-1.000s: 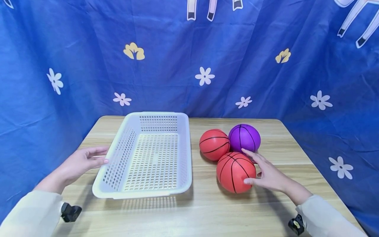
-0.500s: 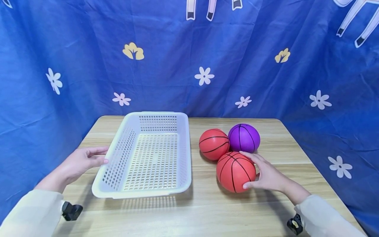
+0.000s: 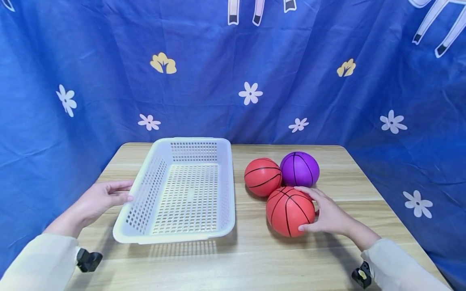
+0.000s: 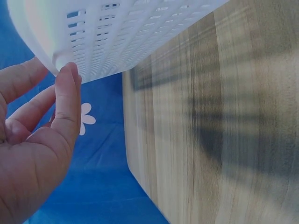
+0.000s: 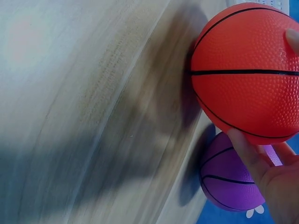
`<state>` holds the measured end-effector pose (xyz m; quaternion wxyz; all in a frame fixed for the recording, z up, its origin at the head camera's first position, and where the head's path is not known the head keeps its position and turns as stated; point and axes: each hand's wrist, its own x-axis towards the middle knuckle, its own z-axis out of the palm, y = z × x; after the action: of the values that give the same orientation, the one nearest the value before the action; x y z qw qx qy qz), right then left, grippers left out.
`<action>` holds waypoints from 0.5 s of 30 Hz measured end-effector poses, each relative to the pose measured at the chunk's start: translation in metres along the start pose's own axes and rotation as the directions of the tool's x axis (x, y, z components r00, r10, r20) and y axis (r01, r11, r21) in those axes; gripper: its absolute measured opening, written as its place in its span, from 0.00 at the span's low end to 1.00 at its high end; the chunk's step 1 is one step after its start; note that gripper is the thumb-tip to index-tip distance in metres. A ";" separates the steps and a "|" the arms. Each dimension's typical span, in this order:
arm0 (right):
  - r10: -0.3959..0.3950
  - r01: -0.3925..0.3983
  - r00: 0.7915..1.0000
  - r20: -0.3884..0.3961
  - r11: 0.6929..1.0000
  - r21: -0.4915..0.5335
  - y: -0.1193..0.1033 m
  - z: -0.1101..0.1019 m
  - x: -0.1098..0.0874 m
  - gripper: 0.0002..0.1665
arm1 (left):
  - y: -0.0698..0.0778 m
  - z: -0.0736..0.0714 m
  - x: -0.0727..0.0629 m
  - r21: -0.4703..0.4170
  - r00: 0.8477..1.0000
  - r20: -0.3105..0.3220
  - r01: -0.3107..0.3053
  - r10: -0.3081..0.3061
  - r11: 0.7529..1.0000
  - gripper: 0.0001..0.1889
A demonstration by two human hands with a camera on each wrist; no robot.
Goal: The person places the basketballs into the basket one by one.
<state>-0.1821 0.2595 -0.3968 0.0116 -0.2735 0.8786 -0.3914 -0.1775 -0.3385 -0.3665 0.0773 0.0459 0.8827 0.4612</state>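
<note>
On the left of the table stands a white plastic basket [image 3: 191, 202] with perforated walls and floor, nothing in it. My left hand [image 3: 100, 200] pinches its left rim; in the left wrist view the fingertips [image 4: 67, 77] meet the rim's edge. At the right, my right hand [image 3: 329, 214] grips the nearer red toy basketball [image 3: 289, 212], thumb at the front and fingers on its far right side. Behind that ball sit another red toy basketball [image 3: 263, 178] and a purple toy basketball [image 3: 300, 169]. In the right wrist view the purple ball is partly covered by my fingers.
The wooden table [image 3: 251, 266] has rounded far corners. A blue curtain [image 3: 204, 93] printed with flowers hangs behind it and along both sides. Black wrist cameras [image 3: 88, 260] sit at both sleeves.
My right hand's fingers and thumb have drawn in onto the nearer red toy basketball. My left hand, the basket and the balls have stayed in place.
</note>
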 end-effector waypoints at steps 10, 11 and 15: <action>-0.025 0.025 1.000 -0.013 0.999 0.030 -0.012 -0.015 0.004 0.58 | -0.001 0.002 0.000 0.008 1.000 0.000 0.007 -0.007 1.000 0.33; -0.025 0.025 1.000 -0.012 0.999 0.031 -0.014 -0.017 0.004 0.58 | -0.001 0.002 0.000 0.009 1.000 -0.002 0.009 -0.009 1.000 0.33; -0.036 0.037 0.999 -0.012 0.999 0.030 -0.021 -0.025 0.009 0.58 | -0.001 0.003 0.000 0.009 1.000 -0.005 0.013 -0.013 1.000 0.33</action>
<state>-0.1860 0.2607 -0.3628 0.0035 -0.2871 0.8673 -0.4065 -0.1769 -0.3369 -0.3687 0.0781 0.0393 0.8852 0.4569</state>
